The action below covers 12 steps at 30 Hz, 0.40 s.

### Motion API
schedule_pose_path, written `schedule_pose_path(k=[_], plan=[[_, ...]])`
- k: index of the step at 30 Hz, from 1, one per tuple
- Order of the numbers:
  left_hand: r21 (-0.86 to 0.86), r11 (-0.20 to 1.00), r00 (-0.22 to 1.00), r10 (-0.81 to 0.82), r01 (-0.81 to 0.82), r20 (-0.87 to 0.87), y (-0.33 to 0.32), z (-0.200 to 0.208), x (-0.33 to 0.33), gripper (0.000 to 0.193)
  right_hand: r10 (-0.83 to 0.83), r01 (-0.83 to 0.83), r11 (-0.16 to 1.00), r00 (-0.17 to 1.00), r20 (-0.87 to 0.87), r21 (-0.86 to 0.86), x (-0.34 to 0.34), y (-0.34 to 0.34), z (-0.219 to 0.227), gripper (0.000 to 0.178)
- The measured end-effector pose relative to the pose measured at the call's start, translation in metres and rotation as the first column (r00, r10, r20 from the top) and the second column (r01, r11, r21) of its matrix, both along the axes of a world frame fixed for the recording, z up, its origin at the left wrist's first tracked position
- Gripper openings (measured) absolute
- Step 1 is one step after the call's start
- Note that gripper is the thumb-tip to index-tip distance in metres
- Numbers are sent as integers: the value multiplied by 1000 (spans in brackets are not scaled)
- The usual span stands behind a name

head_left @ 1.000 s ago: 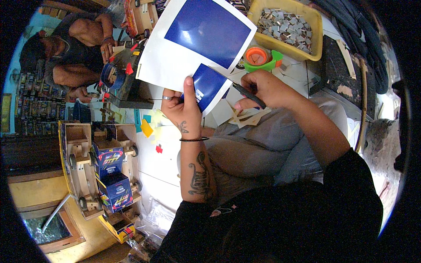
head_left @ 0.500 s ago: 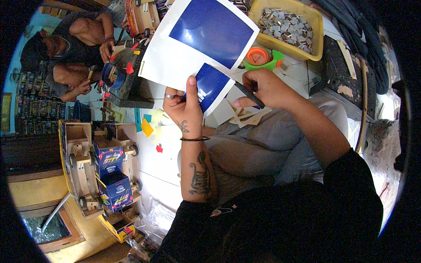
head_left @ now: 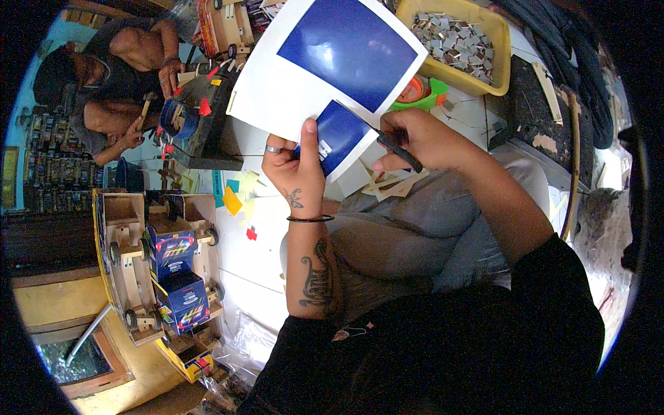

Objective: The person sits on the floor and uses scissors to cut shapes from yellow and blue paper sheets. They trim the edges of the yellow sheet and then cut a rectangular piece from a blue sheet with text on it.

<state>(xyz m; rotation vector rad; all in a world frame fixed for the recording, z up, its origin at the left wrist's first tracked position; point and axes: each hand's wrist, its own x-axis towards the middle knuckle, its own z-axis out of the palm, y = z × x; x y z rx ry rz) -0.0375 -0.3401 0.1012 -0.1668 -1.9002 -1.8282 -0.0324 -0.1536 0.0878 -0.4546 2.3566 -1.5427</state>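
My left hand [head_left: 297, 169], thumb on top, pinches the lower edge of a white sheet [head_left: 273, 97] printed with glossy blue panels. The larger blue panel [head_left: 353, 52] lies at the far end, the smaller one [head_left: 342, 135] beside my left thumb. A pair of scissors with black handles [head_left: 400, 151] is in my right hand [head_left: 425, 138]. Their blades reach into the sheet from the right, along the gap between the two panels; the sheet partly hides them. Cut paper scraps [head_left: 391, 185] lie beneath the scissors, near my legs.
A yellow bin [head_left: 501, 76] of small grey pieces stands far right, near a green tape dispenser [head_left: 436, 93]. Wooden toy trucks [head_left: 183, 277] stack at left. Another person [head_left: 131, 55] sits far left, holding a hammer [head_left: 144, 107] near a dark bench [head_left: 214, 142].
The sheet has shifted slightly to the right along with my left hand, covering more of the orange roll. The scissors and my right hand have moved only slightly. The other person's hammer hand has risen.
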Motion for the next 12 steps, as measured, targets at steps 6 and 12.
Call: schedule_pose_path(k=[6, 12], plan=[[-28, 1000, 1000, 7, -6, 25, -1, 3, 2, 10, 12, -12, 999, 1000, 11, 35, 0, 1, 6, 46], [-33, 999, 1000, -13, 12, -20, -6, -5, -1, 13, -13, 13, 998, 1000, 10, 59, 0, 0, 1, 43]])
